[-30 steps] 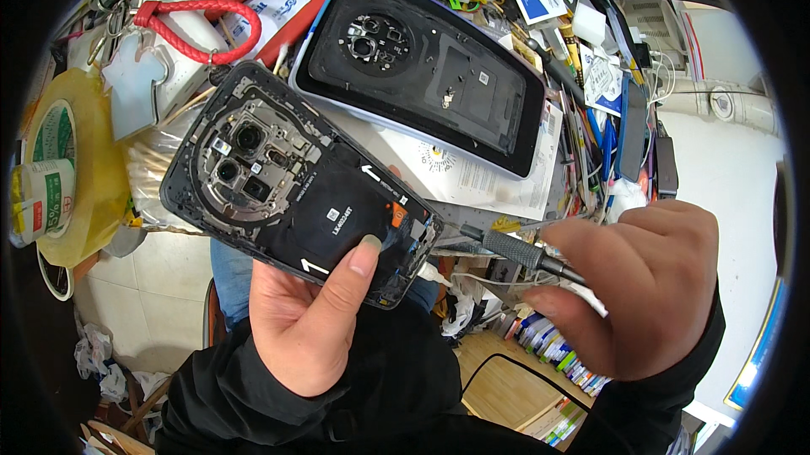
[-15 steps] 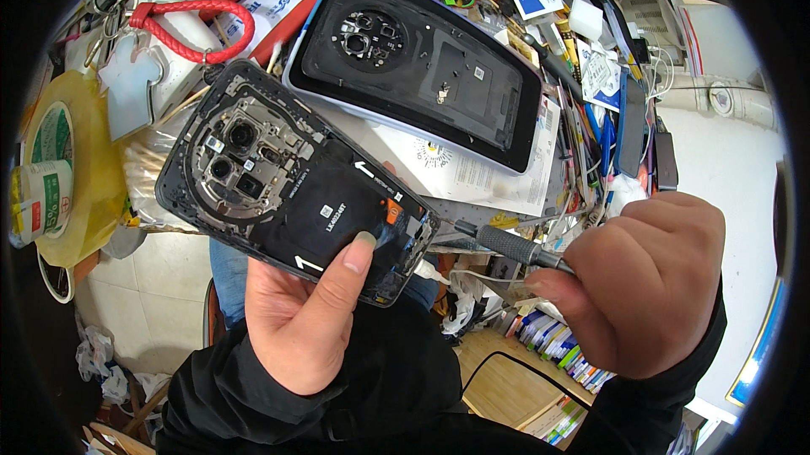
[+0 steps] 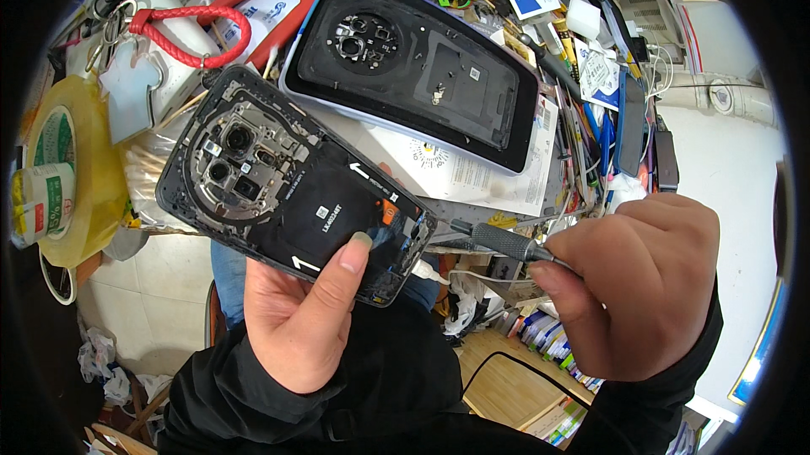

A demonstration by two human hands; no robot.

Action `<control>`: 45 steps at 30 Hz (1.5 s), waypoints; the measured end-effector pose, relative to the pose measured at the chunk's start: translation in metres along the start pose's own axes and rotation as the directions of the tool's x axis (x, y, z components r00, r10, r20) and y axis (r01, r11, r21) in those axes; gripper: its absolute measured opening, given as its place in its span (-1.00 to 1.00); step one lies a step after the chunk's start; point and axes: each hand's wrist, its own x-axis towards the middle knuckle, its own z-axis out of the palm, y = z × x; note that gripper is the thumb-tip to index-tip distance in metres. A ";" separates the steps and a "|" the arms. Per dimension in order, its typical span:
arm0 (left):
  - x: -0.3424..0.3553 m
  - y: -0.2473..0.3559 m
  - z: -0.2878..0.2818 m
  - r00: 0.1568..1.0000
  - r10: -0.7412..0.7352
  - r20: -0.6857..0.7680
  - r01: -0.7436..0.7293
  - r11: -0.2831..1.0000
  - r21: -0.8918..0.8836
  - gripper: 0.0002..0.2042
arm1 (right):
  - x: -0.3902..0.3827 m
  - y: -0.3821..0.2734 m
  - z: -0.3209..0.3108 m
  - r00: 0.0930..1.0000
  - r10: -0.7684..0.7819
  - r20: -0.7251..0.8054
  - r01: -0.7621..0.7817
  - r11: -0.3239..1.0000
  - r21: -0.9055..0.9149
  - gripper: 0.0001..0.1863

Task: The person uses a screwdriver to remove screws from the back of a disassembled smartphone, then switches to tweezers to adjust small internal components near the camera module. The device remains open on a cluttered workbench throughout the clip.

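The phone (image 3: 316, 189) is held at a slant in the left hand (image 3: 299, 320), with its insides laid bare. The thumb is pressed on its face near the right end, and the other fingers are wrapped beneath — mostly hidden by the phone. 2 white arrows are shown on the black panel (image 3: 312, 223), and an orange patch (image 3: 390, 213) is exposed above the thumb.

In the right hand (image 3: 633, 278), the driver (image 3: 504, 241) is gripped between thumb and bent forefinger, the remaining fingers being curled in. Its tip is pointed at the phone's right edge; whether contact is made cannot be told. Just beside the phone's lower right corner, a white plug (image 3: 429, 271) is seen.

Behind the phone, a black cover (image 3: 413, 63) is set in a box (image 3: 525, 147), under which paper (image 3: 426, 156) is spread. To the left are placed yellow tape (image 3: 91, 147), swabs (image 3: 154, 170) and a red strap (image 3: 190, 13) — looped near the phone's upper corner.
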 end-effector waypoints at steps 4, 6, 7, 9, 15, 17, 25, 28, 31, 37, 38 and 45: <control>0.002 0.002 0.002 1.000 0.006 -0.004 -0.006 0.999 -0.033 -0.50 | -0.017 0.011 0.004 0.993 -0.002 -0.115 0.015 0.994 0.107 -0.84; 0.003 0.004 0.003 1.000 -0.010 -0.014 0.010 0.999 -0.042 -0.47 | -0.028 0.017 0.009 0.969 0.082 -0.231 -0.027 0.972 0.233 -0.87; 0.002 0.005 0.003 1.000 -0.022 -0.013 0.020 0.995 -0.101 -0.48 | -0.034 0.020 0.014 0.942 0.212 -0.261 -0.088 0.904 0.418 -0.86; 0.001 0.009 0.006 0.999 -0.046 -0.006 0.043 0.975 -0.220 -0.50 | -0.044 0.025 0.028 0.887 0.354 -0.295 0.047 0.568 0.822 -0.82; -0.011 0.027 0.021 0.994 -0.107 0.023 0.109 0.985 -0.133 -0.40 | -0.063 -0.004 0.089 0.821 0.570 -0.015 0.114 -0.139 0.984 -0.72; -0.014 0.030 0.028 0.988 -0.154 -0.005 0.154 0.987 -0.042 -0.34 | -0.062 -0.009 0.099 0.832 0.432 0.347 -0.107 -0.488 0.866 -0.77; -0.021 0.021 0.041 0.995 -0.069 0.074 0.074 0.996 -0.056 -0.35 | -0.047 -0.018 0.106 0.902 0.348 0.257 -0.091 -0.427 0.899 -0.73; -0.018 0.007 0.042 0.968 -0.104 0.227 0.126 0.988 -0.086 -0.27 | -0.050 -0.019 0.112 0.906 0.370 0.207 -0.013 -0.464 0.886 -0.73; -0.013 -0.002 0.048 0.934 -0.260 0.246 0.276 0.961 -0.029 -0.30 | -0.048 -0.021 0.117 0.912 0.368 0.182 0.004 -0.451 0.893 -0.73; -0.006 -0.011 0.058 0.987 -0.124 0.099 0.097 0.964 0.246 -0.34 | -0.048 -0.004 0.120 0.861 0.505 0.054 0.018 -0.137 0.990 -0.77; -0.005 -0.011 0.059 0.993 -0.111 0.051 0.094 0.962 0.257 -0.35 | -0.049 -0.002 0.120 0.828 0.559 -0.045 0.054 -0.001 0.999 -0.75; 0.006 -0.013 0.064 0.994 -0.079 -0.078 0.098 0.955 0.279 -0.43 | -0.067 0.011 0.110 0.708 0.617 -0.344 0.001 0.485 0.874 -0.53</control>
